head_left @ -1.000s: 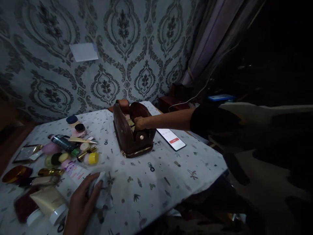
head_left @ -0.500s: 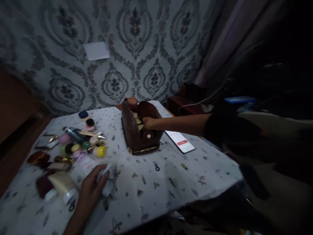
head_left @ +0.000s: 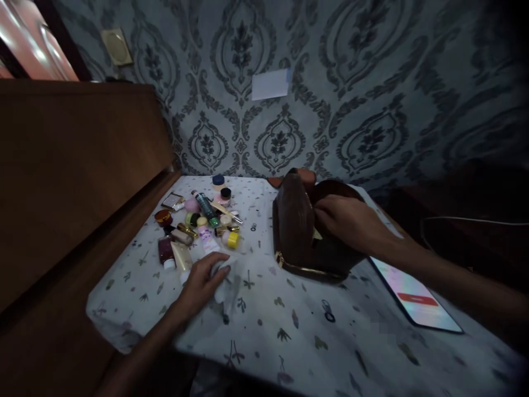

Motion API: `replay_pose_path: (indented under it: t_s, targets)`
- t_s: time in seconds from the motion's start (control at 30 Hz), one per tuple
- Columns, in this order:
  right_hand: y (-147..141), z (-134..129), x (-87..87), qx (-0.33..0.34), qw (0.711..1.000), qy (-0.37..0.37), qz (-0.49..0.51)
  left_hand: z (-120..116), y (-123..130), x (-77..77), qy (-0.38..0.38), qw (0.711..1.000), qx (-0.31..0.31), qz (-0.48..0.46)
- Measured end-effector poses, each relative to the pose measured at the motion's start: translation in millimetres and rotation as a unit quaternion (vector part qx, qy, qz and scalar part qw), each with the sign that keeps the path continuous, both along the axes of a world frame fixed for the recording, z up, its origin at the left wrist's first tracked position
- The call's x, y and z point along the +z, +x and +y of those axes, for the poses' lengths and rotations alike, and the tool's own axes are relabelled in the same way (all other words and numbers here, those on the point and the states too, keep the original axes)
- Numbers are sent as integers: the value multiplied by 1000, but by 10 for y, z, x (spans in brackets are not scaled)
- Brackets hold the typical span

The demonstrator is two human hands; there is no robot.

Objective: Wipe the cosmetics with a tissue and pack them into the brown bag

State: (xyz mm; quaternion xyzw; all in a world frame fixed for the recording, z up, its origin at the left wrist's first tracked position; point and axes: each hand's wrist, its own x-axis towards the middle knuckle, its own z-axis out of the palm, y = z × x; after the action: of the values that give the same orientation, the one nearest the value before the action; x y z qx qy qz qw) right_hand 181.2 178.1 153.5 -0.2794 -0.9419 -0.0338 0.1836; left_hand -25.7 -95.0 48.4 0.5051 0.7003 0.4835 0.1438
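My left hand (head_left: pixel 206 278) rests low over the cloth with its fingers curled round a whitish, partly see-through crumpled piece (head_left: pixel 227 286), perhaps plastic. Just beyond it lies a white tube with purple print (head_left: pixel 208 241). My right hand (head_left: pixel 343 220) reaches into the mouth of a brown leather bag (head_left: pixel 294 220) with gold trim. Its fingers are bent together at the opening, and the bag's wall hides their tips. Something pale yellowish (head_left: pixel 317 234) shows below them inside the bag; what they pinch cannot be made out.
Cosmetics lie in a group at the left, among them a cream tube (head_left: pixel 182 258), a dark red bottle (head_left: pixel 166 251) and a yellow-capped jar (head_left: pixel 232 240). A lit phone (head_left: pixel 417 300) lies right of the bag. A wooden cabinet (head_left: pixel 78 182) borders the table's left side.
My view has swung left, so the table's things sit further right and the cabinet shows. My right hand stays at the bag's opening; my left hand keeps hold of the whitish piece.
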Motion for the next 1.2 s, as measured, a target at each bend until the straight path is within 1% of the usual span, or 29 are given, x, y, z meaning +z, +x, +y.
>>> replay_pose_path:
  t_s: [0.07,0.13,0.2,0.3,0.37,0.43,0.5,0.57,0.67,0.73,0.8,0.87,0.93,1.03,1.13,1.2]
  targets:
    - [55,-175,-31,44,996,5,80,-44,-120,88,13,1000,28,4]
    - [97,-406,-120,115,980,-8,163,-88,-266,191,34,997,69,9]
    - [118,-659,-280,187,959,-52,207,-129,-420,295,52,992,115,7]
    - [92,-1007,-615,242,937,-111,225,-179,-649,431,58,982,176,-27]
    - [37,-1184,-838,257,927,-166,216,-207,-807,498,73,973,215,-47]
    - [-39,-1315,-1014,251,922,-214,200,-237,-983,546,95,962,250,-54]
    - [-125,-1406,-1128,245,916,-261,181,-274,-1174,574,108,952,283,-47]
    - [-209,-1465,-1197,246,908,-298,164,-318,-1359,577,108,944,311,-22]
    - [-308,-1508,-1275,235,897,-341,152,-377,-1530,500,89,941,325,20]
    - [-344,-1513,-1331,216,891,-369,155,-391,-1517,379,71,944,321,38]
    - [-356,-1508,-1381,207,882,-390,163,-375,-1402,218,58,945,316,56]
    - [-353,-1497,-1413,208,877,-400,169,-330,-1231,60,43,947,313,63]
    - [-344,-1487,-1421,217,874,-401,170,-264,-1071,-52,30,942,324,81]
    - [-330,-1478,-1408,234,869,-401,169,-142,-945,-111,13,942,313,121]
    - [-315,-1479,-1397,247,868,-394,172,1,-942,-102,-10,945,292,146]
    - [-309,-1480,-1401,250,868,-388,180,101,-962,-97,-16,944,291,154]
